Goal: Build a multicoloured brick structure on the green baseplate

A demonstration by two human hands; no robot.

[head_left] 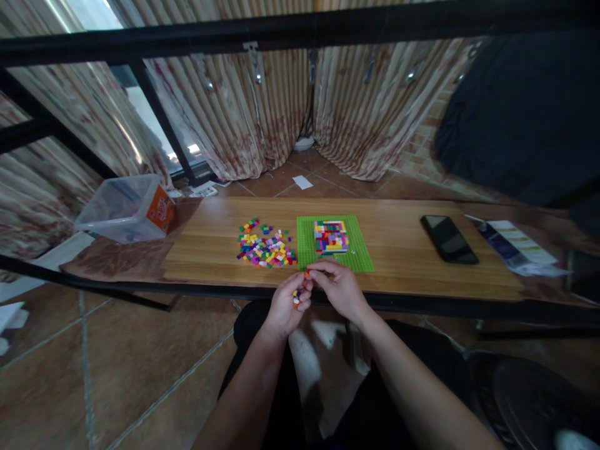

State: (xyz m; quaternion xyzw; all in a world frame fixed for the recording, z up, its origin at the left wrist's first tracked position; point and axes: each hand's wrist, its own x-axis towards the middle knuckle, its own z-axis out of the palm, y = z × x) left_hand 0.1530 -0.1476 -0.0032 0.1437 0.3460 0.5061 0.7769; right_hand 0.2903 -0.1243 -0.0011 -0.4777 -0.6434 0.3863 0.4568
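Observation:
My left hand (287,305) is closed around several small toy bricks (296,296), some purple, yellow, white and orange. An orange brick (307,274) is pinched between the fingertips of my right hand (341,289), right against the left fingertips. Both hands are just over the table's front edge. Beyond them lies a green baseplate (360,249), with a block of multicoloured bricks (330,237) built up on its middle. To the left of the plate is a loose pile of coloured bricks (266,249).
A black phone (449,239) lies on the wooden table (394,231) at right, near some printed papers (518,244). At far left stands a clear plastic box (122,206) with an orange label. A dark metal bar (281,37) crosses above, before curtains (234,112).

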